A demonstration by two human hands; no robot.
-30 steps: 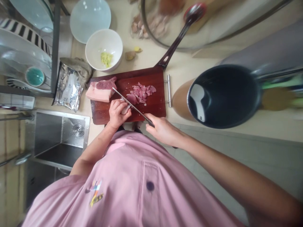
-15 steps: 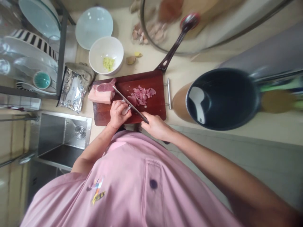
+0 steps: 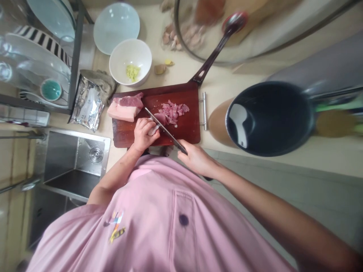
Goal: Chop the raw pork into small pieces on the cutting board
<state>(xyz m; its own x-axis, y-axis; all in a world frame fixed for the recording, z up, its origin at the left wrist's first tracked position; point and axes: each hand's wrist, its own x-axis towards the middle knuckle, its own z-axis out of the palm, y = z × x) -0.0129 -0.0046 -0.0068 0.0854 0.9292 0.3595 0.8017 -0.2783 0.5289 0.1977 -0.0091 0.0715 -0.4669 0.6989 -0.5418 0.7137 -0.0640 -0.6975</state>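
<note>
Knife in right hand; left hand gripping pale meat over board.

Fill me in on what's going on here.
Meat is being cut up on a dark red board. The person's right hand grips a knife, while the left hand holds a pale piece of meat beside the blade. A pile of small meat pieces lies beyond the knife, and a bigger slab rests at the board's left end.
</note>
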